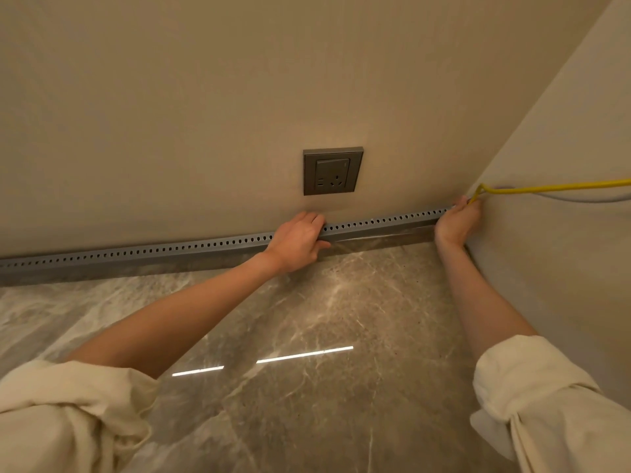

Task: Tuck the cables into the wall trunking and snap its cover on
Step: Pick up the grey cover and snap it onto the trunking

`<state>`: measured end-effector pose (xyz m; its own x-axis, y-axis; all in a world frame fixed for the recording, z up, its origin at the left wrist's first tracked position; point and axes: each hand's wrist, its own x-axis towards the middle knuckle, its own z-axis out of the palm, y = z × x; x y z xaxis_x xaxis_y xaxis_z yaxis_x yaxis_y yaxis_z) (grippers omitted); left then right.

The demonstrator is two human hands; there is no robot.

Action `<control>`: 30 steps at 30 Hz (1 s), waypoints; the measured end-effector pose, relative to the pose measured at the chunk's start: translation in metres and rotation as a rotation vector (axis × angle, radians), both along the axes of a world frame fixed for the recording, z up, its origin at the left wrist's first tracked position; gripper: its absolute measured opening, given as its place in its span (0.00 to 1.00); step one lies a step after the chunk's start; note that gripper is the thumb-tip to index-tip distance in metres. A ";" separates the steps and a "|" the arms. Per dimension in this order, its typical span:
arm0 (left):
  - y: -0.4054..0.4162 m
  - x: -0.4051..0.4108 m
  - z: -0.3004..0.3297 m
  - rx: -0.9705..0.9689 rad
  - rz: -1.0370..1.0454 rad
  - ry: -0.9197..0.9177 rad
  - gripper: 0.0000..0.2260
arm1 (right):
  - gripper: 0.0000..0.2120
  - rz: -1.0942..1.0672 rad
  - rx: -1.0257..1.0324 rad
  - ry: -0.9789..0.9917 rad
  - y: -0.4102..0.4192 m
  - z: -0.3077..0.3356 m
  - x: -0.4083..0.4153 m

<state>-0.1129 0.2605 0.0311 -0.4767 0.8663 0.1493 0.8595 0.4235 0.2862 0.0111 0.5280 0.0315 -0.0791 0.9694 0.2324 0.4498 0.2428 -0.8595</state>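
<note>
The grey perforated trunking (170, 249) is seen running along the foot of the wall, where it is gripped at mid-length by the left hand (298, 242). At the corner, its end is clasped by the right hand (457, 221), beside the yellow cable (546, 188). The seating step is judged under way; next, the cable must be fed in.

Both arms stretched forward and bare to the elbow, cream sleeves (543, 397) rolled up in thick folds. Left hand (298, 242) palm down, wrist level, fingers curled over and closed, thumb tucked underneath. Right hand (457, 221) reaching further out, well apart from the left, back of the hand facing the camera, fingers bent and pinched shut at the top, wrist slightly cocked upward.
</note>
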 end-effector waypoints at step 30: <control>0.026 0.000 -0.022 -0.064 -0.031 0.086 0.16 | 0.12 0.126 -0.742 0.254 -0.032 -0.024 -0.014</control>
